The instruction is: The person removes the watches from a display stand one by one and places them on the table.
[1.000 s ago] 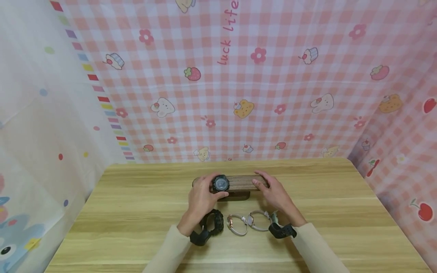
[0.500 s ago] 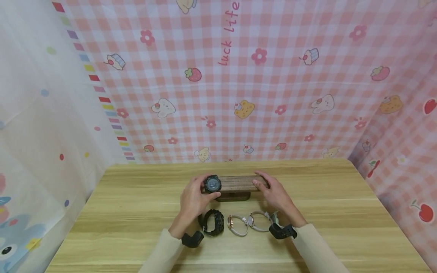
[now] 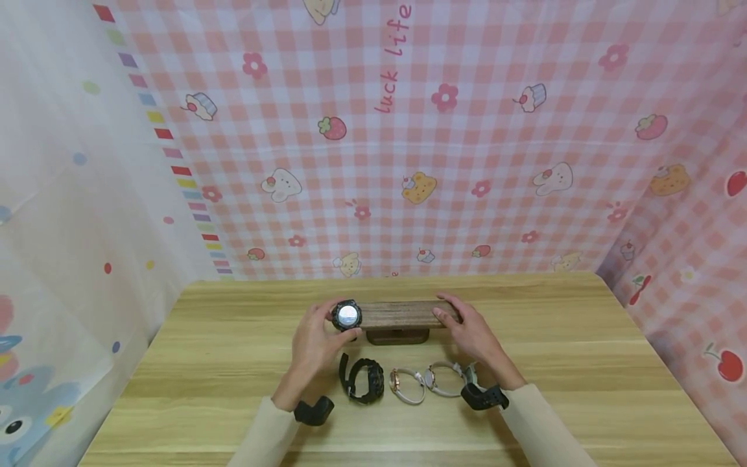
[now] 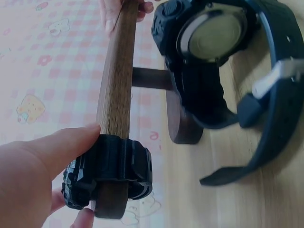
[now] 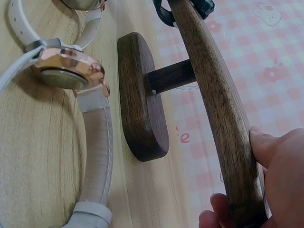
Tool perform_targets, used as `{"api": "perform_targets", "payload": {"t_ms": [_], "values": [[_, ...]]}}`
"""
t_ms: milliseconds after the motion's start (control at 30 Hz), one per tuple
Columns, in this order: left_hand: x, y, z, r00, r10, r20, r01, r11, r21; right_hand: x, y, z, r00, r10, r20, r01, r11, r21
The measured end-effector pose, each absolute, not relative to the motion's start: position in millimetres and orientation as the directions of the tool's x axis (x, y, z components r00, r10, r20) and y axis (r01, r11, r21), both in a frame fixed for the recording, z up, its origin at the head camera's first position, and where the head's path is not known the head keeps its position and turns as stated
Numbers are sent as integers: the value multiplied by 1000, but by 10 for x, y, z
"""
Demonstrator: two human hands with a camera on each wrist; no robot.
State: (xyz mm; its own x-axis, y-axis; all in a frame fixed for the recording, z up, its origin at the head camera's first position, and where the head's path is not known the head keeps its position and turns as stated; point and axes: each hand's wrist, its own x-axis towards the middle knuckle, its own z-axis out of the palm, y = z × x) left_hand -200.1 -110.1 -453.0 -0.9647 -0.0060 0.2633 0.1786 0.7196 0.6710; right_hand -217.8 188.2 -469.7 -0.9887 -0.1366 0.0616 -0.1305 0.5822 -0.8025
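Observation:
A dark wooden watch stand has a bar (image 3: 403, 315) on a short post above an oval base (image 5: 135, 99). A chunky black digital watch (image 3: 347, 314) is looped around the bar at its left end, face up in the head view. My left hand (image 3: 315, 344) holds this watch between thumb and fingers; in the left wrist view the bar's end (image 4: 110, 202) pokes out past the strap. My right hand (image 3: 471, 329) grips the bar's right end, thumb on the near side and fingers beyond it.
In front of the stand, a second black watch (image 3: 366, 383), two rose-gold watches with pale straps, one left (image 3: 408, 386) and one right (image 3: 445, 379), and a partly hidden greenish watch (image 3: 471, 373) lie on the wooden table (image 3: 233, 376). A checked cloth (image 3: 379, 162) hangs behind.
My left hand has slid the black watch leftward along the bar to its left end, uncovering more of the base and the second black watch. My right hand stays on the bar.

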Motion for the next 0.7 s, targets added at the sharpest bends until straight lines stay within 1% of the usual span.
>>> {"api": "perform_targets", "payload": {"t_ms": [433, 533, 700], "values": [[-2001, -1306, -4555, -980, -29, 195, 133, 632, 764, -2181, 1885, -4702, -989, -135, 53, -123, 589, -799], [-1994, -1343, -4587, -980, -34, 197, 137, 606, 784, -2183, 1884, -4705, -989, -135, 54, -124, 591, -797], [-1986, -1407, -4645, -974, -15, 226, 177, 574, 800, -2188, 1890, -4714, -989, -136, 60, -130, 595, -793]]}}
